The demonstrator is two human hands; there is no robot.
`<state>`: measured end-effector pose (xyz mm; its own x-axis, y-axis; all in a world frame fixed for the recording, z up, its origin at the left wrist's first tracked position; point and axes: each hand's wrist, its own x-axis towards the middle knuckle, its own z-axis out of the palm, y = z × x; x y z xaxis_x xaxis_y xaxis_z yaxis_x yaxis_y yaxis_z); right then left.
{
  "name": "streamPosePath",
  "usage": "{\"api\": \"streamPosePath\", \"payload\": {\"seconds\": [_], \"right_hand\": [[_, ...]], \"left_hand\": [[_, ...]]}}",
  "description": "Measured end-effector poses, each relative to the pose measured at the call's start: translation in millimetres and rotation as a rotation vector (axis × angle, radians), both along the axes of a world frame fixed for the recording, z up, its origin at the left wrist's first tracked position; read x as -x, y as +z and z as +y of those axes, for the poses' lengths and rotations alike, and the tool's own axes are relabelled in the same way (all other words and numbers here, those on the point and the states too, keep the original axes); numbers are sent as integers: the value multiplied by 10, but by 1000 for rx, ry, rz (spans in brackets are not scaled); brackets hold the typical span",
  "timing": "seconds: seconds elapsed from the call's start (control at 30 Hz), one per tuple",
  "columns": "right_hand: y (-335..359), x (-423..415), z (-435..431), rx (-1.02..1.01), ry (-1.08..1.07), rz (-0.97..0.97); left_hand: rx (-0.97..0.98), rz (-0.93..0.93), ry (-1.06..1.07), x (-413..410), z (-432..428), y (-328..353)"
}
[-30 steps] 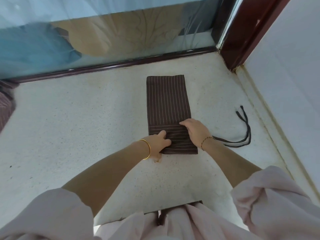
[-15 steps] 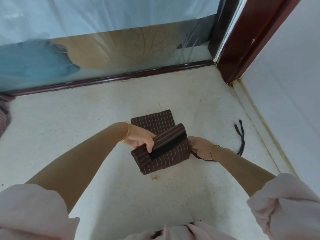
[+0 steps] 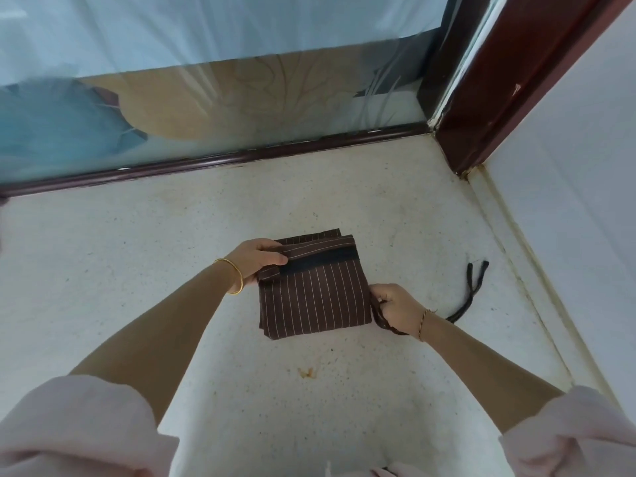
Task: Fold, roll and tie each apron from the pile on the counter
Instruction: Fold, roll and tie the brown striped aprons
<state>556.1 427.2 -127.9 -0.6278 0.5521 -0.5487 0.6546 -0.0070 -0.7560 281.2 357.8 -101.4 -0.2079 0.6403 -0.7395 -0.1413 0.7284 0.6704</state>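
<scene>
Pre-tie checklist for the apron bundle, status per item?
1. Left hand grips the apron at its left end: ok.
2. Right hand holds the strap beside the apron's right edge: ok.
3. Strap ends lie loose on the counter, apart from the apron: ok.
4. Layers aligned: not ok, one far layer sticks out past the top fold.
5. Strap wrapped round the apron: not ok, not yet done.
6. Strap free of snags under the right wrist: cannot tell.
</scene>
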Motion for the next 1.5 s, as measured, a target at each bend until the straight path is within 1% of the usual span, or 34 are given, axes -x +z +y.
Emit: {"api": "streamPosePath", "payload": {"seconds": [0.07, 0.13, 0.3, 0.37, 0.43, 0.5, 0.53, 0.6, 0.63, 0.67, 0.7, 0.77, 0.83, 0.97, 1.1, 1.23, 1.4, 1.5], "right_hand": [[-38, 64, -4, 135, -48, -1], [-60, 105, -14, 191, -80, -25], [-75, 181, 28, 301, -289, -102], [-40, 168, 13, 393, -397, -140], [-27, 169, 3, 435, -482, -35], [-7, 141, -19, 379, -382, 7], [-23, 136, -34, 317, -303, -20], [-59, 149, -54, 165, -151, -71], [-76, 163, -63, 113, -113, -79], [-89, 185, -93, 68, -109, -86], [-83, 203, -120, 30, -129, -85], [-75, 224, -171, -28, -173, -93], [-90, 247, -211, -75, -214, -120], [-94, 327, -321, -151, -287, -158], [-150, 350, -398, -231, -288, -190], [-170, 325, -449, -305, -225, -252], [-173, 374, -460, -364, -214, -338], [-174, 392, -453, -380, -167, -386]], "left_hand": [[-22, 107, 47, 21, 3, -78], [-45, 237, 55, 21, 11, -147], [-105, 503, -60, -77, 105, -231], [-106, 589, -142, -87, 149, -254], [-90, 623, -147, -87, 169, -275], [-57, 604, -16, -101, 139, -288], [-39, 546, 99, -106, 103, -290], [-3, 327, 376, -121, 0, -298], [19, 220, 478, -145, -69, -287], [44, 152, 529, -166, -172, -285], [69, 105, 538, -204, -259, -286], [100, 64, 498, -312, -436, -304], [85, 136, 408, -449, -574, -307], [3, 405, 263, -679, -687, -315], [80, 620, 126, -767, -699, -355], [153, 743, 59, -818, -702, -382], [179, 862, -21, -836, -662, -443], [173, 913, -59, -844, -654, -463]]}}
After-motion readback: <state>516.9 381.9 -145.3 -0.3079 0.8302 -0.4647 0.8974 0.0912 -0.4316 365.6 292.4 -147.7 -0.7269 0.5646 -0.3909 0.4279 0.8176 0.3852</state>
